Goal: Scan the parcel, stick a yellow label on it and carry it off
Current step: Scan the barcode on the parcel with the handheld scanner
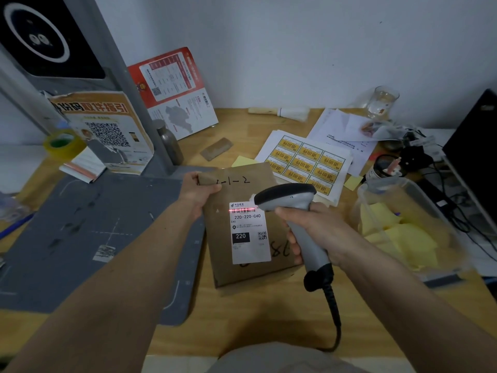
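Note:
A flat brown cardboard parcel (223, 254) lies in the middle of the wooden desk, with a white shipping label (248, 247) on top. My left hand (197, 189) grips its far left corner. My right hand (309, 232) holds a grey handheld scanner (291, 201) by the handle, just right of the label. The scanner's red line falls across the barcode at the label's top. A sheet of yellow labels (309, 165) lies behind the parcel to the right.
A grey cutting mat (88, 232) covers the desk's left side. A clear bin of yellow sheets (403, 227) stands at the right, cables and a dark monitor (476, 157) beyond it. Papers, a glass, a metal bottle (169, 144) and a tape roll (63, 142) sit at the back.

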The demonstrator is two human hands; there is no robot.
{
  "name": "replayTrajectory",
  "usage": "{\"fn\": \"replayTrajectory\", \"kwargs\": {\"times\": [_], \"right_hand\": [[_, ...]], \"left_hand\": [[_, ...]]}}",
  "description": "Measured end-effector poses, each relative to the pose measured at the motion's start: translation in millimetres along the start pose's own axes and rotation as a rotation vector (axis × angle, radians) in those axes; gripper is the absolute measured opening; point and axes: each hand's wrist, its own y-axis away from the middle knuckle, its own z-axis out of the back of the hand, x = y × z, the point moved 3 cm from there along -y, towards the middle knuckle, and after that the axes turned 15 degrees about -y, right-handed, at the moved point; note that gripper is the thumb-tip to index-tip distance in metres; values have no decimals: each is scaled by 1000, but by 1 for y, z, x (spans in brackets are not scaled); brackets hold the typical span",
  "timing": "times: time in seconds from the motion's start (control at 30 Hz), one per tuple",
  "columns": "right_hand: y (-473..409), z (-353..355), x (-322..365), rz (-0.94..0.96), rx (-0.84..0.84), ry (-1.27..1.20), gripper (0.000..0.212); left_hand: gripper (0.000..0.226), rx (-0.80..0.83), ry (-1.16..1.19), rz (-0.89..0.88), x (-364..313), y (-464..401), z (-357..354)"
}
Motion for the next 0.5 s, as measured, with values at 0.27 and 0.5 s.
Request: {"fn": "replayTrajectory", "kwargs": {"times": [0.27,0.5], "right_hand": [[-13,13,1,87,-85,68,26],[-72,59,-22,10,-374,309,52]], "left_hand": [[60,115,-63,-6,14,-4,6],[64,170,-147,53,31,7,2]]}}
